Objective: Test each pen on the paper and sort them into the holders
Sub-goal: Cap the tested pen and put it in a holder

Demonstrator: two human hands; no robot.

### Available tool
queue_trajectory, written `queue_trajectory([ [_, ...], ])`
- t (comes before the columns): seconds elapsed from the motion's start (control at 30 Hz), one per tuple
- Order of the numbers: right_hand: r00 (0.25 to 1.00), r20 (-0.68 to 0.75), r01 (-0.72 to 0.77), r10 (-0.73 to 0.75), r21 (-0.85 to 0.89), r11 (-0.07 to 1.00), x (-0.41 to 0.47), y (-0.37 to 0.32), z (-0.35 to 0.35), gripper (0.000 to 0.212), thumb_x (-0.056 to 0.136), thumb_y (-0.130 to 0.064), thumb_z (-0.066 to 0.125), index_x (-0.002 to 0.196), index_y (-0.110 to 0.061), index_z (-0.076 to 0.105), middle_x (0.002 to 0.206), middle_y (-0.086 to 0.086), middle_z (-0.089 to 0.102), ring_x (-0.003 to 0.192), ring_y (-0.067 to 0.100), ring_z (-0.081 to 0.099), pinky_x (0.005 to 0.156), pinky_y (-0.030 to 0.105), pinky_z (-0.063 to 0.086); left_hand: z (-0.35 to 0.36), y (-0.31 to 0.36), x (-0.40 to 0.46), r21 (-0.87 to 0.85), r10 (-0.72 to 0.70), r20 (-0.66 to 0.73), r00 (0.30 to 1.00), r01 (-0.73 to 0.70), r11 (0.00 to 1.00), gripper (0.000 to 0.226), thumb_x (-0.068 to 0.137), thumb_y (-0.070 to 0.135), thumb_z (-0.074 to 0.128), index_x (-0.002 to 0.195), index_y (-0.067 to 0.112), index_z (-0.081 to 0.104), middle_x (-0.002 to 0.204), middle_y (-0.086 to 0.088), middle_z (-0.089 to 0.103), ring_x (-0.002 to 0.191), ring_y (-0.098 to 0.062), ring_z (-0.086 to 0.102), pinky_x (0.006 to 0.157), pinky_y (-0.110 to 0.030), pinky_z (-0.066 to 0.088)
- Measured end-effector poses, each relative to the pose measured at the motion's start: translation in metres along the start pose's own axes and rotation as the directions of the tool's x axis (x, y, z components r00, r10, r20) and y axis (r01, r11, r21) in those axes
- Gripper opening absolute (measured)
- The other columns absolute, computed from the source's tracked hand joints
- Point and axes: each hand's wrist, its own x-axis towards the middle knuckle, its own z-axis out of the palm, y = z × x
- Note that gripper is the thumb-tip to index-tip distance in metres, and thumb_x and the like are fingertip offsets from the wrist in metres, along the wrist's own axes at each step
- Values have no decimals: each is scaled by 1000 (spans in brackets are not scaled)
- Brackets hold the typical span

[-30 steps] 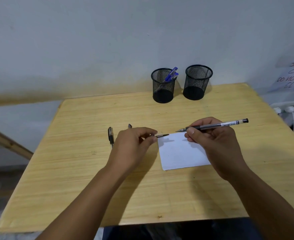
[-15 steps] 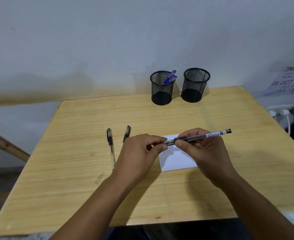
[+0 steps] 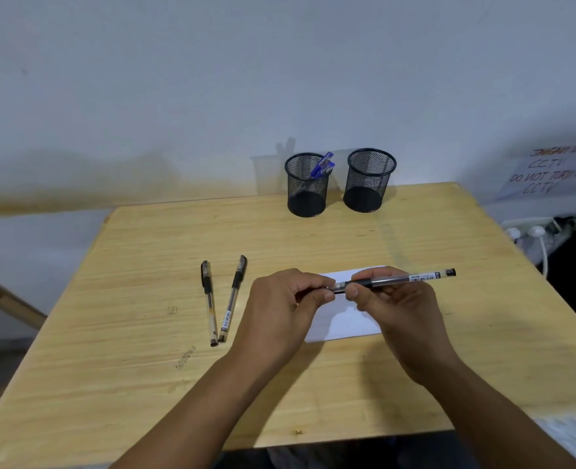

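My right hand [image 3: 395,309] grips a clear black pen [image 3: 411,278] held level above the white paper [image 3: 342,323]. My left hand [image 3: 279,309] pinches the pen's cap at the tip end, fingers pressed against the right hand's thumb. Two capped black pens [image 3: 208,299] [image 3: 234,296] lie side by side on the wooden table [image 3: 137,299], left of my hands. At the back stand two black mesh holders: the left holder [image 3: 306,186] has blue pens [image 3: 322,167] in it, the right holder [image 3: 369,181] shows nothing inside.
A wall runs just behind the holders. A handwritten paper sign [image 3: 554,174] hangs at the right, with a power strip and white plugs [image 3: 530,231] below it beyond the table's right edge. A wooden beam [image 3: 5,299] slants at the left.
The cap in my left hand and the pen tip in my right hand have come together over the paper. The view has shifted, so the two lying pens now show fully.
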Motion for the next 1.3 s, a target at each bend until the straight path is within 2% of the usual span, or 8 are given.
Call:
queue_trajectory([
  [0.13,1000,-1,-6,6,4,1000,8,-4,0,8,83,-14,73,89,-19,73,82,-2,76,80,15,71,73,30,58,3,6,8,-65,-29,26,999,31,997,15,85,20,74,95,31,78,86,19,74,82,2,66,75,-19,52],
  [0.37,984,-150,-38,95,342,939,44,-24,2,12,86,-8,70,95,-2,65,90,21,71,74,24,73,66,26,59,5,1,43,-99,-88,44,995,92,991,38,81,36,78,118,33,68,85,14,72,82,-2,65,74,-18,51],
  [0.57,977,-159,104,-142,-227,968,113,-50,-26,16,92,-18,63,103,-25,73,76,-6,64,58,6,57,66,30,50,8,-39,117,-41,-250,-67,966,248,968,77,76,40,82,142,24,44,128,5,56,111,-13,54,93,-29,46],
  [0.73,949,37,268,-313,-618,739,149,-80,-22,16,89,-20,64,103,-24,71,77,-17,61,71,-1,55,63,13,37,15,-60,169,43,-282,-79,956,286,957,106,68,46,85,151,15,26,149,-5,42,136,-22,41,108,-34,37],
  [0.83,936,188,334,-298,-742,582,167,-91,-9,13,90,-18,61,97,-21,72,80,-14,64,72,2,55,60,15,38,17,-59,187,28,-217,-87,972,220,975,92,65,41,87,141,16,41,136,-3,53,128,-23,49,99,-29,41],
  [0.93,905,294,408,-307,-805,431,184,-91,10,21,91,-12,54,99,-14,74,96,4,70,88,21,61,73,31,49,20,-59,197,-26,-147,-97,984,145,989,71,62,37,88,123,24,52,118,8,62,109,-15,60,92,-30,49],
  [1.07,866,396,461,-305,-868,185,202,-81,37,26,87,-7,52,103,-8,72,101,14,66,98,33,57,72,30,36,23,-60,199,-16,-132,-136,982,131,991,65,71,30,84,127,20,52,116,6,64,105,-15,63,85,-22,44],
  [1.3,807,482,473,-342,-874,-115,214,-68,55,22,88,-15,56,105,-16,71,104,3,63,108,31,46,85,41,34,22,-62,201,7,-136,-121,983,138,990,66,74,30,83,130,18,51,118,3,66,108,-17,64,89,-25,47],
])
